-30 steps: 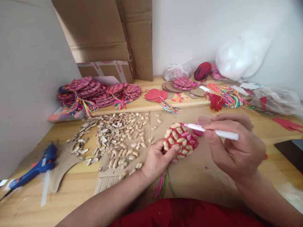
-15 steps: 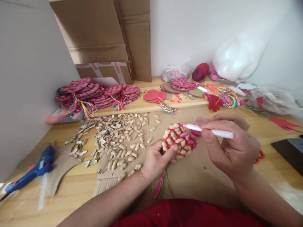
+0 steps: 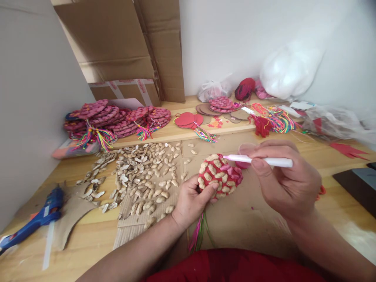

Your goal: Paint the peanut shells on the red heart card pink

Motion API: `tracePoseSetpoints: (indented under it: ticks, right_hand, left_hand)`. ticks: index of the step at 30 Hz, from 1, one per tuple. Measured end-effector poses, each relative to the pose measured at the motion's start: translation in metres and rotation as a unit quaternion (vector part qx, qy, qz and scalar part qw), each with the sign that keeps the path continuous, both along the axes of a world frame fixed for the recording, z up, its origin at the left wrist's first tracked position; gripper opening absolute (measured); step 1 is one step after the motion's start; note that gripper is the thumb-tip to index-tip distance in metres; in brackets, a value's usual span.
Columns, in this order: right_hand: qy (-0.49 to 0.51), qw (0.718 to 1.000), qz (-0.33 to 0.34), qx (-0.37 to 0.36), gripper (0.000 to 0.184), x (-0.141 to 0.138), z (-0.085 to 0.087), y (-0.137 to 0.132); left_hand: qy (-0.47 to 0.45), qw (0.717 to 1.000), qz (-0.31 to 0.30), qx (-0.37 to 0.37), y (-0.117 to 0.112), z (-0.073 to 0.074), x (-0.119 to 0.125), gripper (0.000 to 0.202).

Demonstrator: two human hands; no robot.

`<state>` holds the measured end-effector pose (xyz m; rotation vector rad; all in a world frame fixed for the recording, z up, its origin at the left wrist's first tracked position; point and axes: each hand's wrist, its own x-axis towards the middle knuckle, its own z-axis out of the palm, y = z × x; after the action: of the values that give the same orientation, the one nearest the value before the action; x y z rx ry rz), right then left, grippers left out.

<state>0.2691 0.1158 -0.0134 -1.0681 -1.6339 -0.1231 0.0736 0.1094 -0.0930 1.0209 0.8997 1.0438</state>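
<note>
My left hand [image 3: 192, 201] grips the lower left edge of a round red disc [image 3: 210, 176] covered with peanut shells, the thumb lying over its front. Several shells on the disc's right side are painted pink; the others are bare tan. Strands of a pink and green tassel [image 3: 199, 235] hang below it. Between the thumb and fingers of my right hand [image 3: 286, 180] is a white paintbrush [image 3: 277, 161], held almost level. Its pink tip is at the disc's upper edge. Partly hidden behind the disc and my right hand stands a small cup of pink paint [image 3: 242, 162].
Peanut shells [image 3: 147, 176] are spread over cardboard to the left, beside a blue glue gun [image 3: 48, 211]. Finished pink discs [image 3: 100, 113] with tassels are stacked on the back ledge. Red heart-like pieces [image 3: 188, 120], colourful strings [image 3: 279, 119] and plastic bags [image 3: 293, 70] lie farther back.
The view has shifted slightly. The brush tip stays near the disc's upper edge, with the brush lying a little more level. Both hands keep their hold.
</note>
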Motion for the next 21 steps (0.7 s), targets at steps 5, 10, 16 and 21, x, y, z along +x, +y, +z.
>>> tracePoseSetpoints:
  ticks: [5, 10, 16, 21]
  right_hand:
    - [-0.02, 1.0, 0.017, -0.013, 0.021, 0.0006, 0.001, -0.0006]
    - [0.005, 0.999, 0.026, -0.028, 0.019, -0.0001, -0.0011, -0.0006]
    - [-0.015, 0.999, 0.028, -0.033, 0.017, 0.0002, -0.001, 0.0002]
    - [-0.001, 0.999, 0.039, -0.037, 0.02, 0.001, -0.0016, 0.0005]
  left_hand:
    - [-0.009, 1.0, 0.008, -0.02, -0.0004, 0.0007, -0.001, 0.032]
    - [-0.014, 1.0, 0.008, -0.022, 0.0003, 0.0026, -0.0017, 0.033]
    - [-0.018, 0.999, 0.013, -0.041, 0.0021, 0.0052, -0.0016, 0.034]
    - [-0.021, 0.999, 0.01, -0.041, 0.0015, 0.0061, -0.0008, 0.034]
